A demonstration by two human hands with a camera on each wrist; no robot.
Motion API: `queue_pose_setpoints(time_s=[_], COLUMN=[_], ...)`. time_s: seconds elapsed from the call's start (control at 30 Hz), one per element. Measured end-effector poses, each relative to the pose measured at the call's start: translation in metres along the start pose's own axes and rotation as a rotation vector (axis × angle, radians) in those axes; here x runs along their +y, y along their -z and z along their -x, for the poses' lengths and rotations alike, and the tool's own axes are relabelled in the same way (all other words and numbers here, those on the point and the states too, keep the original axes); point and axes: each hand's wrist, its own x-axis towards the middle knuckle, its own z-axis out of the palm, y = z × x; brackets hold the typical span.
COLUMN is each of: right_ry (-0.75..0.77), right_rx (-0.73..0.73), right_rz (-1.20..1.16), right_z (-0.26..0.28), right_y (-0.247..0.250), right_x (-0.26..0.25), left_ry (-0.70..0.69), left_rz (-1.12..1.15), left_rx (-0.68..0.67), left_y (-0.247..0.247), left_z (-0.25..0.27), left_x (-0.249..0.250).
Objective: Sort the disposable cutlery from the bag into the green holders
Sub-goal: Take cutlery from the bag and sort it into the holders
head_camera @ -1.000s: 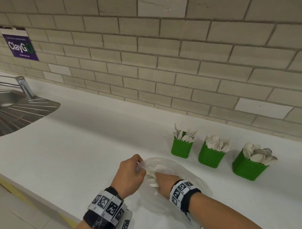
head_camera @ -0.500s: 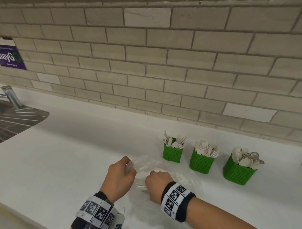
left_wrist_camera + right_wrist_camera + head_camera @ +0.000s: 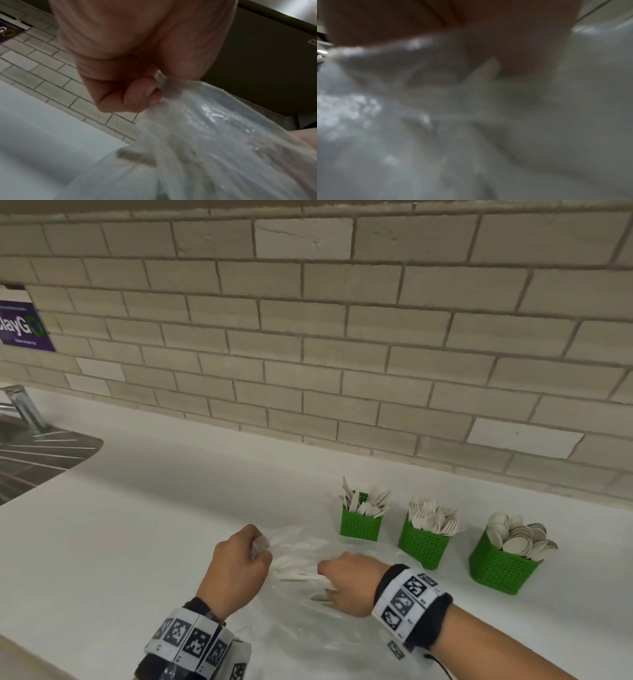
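A clear plastic bag (image 3: 301, 546) lies on the white counter (image 3: 137, 535) with pale cutlery (image 3: 298, 577) showing through it. My left hand (image 3: 253, 549) pinches the bag's rim (image 3: 163, 86) between thumb and fingers. Inside the bag, my right hand (image 3: 329, 580) curls its fingers round pale cutlery handles (image 3: 486, 70); the right wrist view is blurred. Three green holders stand behind: the left one (image 3: 359, 523) with knives, the middle one (image 3: 423, 544) with forks, the right one (image 3: 501, 568) with spoons.
A steel sink drainer (image 3: 37, 453) and tap (image 3: 24, 405) sit at the far left. A tiled wall (image 3: 308, 337) runs behind the counter, bearing a purple sign (image 3: 24, 328). The counter's front edge is low on the left.
The bag has dropped flatter onto the counter and my right hand has drawn back to the right inside it. My left hand keeps its pinch on the rim. The head view has shifted right.
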Motion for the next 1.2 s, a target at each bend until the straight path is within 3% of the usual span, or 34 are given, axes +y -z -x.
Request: queue_pose_setpoints(time_s=[0.23, 0.33, 0.6, 0.7, 0.83, 0.93, 1.03, 1.13, 1.2], right_ry=[0.157, 0.171, 0.096, 0.009, -0.004, 0.033, 0.115, 0.223, 0.251], right_rx=[0.168, 0.313, 0.671, 0.795, 0.704, 0.616, 0.472, 0.305, 0.226], right_rz=[-0.264, -0.336, -1.033, -1.417, -1.882, -1.993, -2.061, -1.979, -1.880], right_z=[0.020, 0.025, 0.016, 0.009, 0.016, 0.033, 0.056, 0.080, 0.094], right_y=[0.003, 0.002, 0.008, 0.024, 0.035, 0.037, 0.039, 0.037, 0.034], right_x=[0.022, 0.023, 0.010, 0.008, 0.009, 0.011, 0.012, 0.012, 0.010], left_ry=[0.019, 0.014, 0.105, 0.105, 0.118, -0.067, -0.271, -0.341, -0.299], left_rz=[0.063, 0.072, 0.028, 0.007, -0.068, -0.090, 0.152, 0.455, 0.710], left_rx=[0.064, 0.092, 0.196, 0.153, -0.072, -0.050, -0.031, -0.262, -0.470], left_y=[0.019, 0.029, 0.048, 0.056, 0.071, 0.077, 0.063, 0.019, -0.016], left_z=[0.000, 0.000, -0.009, -0.008, 0.000, 0.014, 0.031, 0.020, 0.008], left_x=[-0.002, -0.003, -0.021, -0.025, -0.025, -0.002, 0.048, 0.091, 0.115])
